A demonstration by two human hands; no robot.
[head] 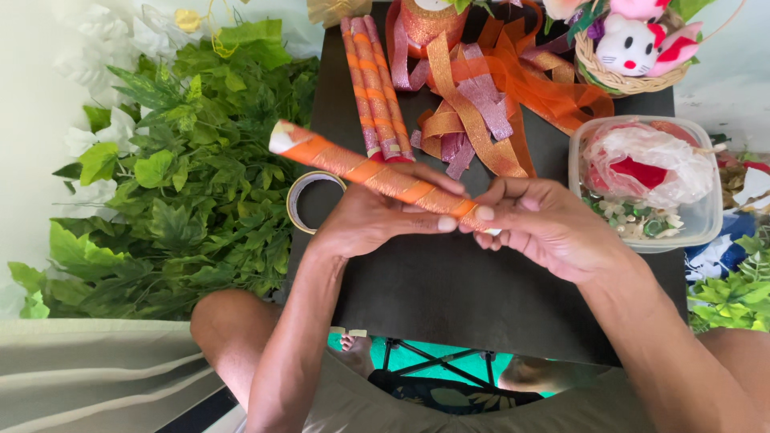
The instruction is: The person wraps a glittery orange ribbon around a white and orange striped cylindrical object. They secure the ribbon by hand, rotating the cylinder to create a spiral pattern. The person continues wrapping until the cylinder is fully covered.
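Observation:
Both hands hold a long paper stick [353, 167] wrapped in spiralling orange and gold glitter ribbon, slanting from upper left to lower right above a black table [449, 297]. My left hand [377, 216] grips its lower half from beneath, thumb across the wrap. My right hand [545, 224] pinches the lower end with its fingertips. The stick's white upper tip points toward the leaves.
Three finished wrapped sticks [375, 84] lie at the table's back, beside loose orange, gold and pink ribbon strips [481, 104] and a ribbon spool [429, 20]. A tape roll [303, 200] lies left. A clear plastic tub [642, 180], a toy basket [634, 48] and green artificial leaves [184, 176] surround the table.

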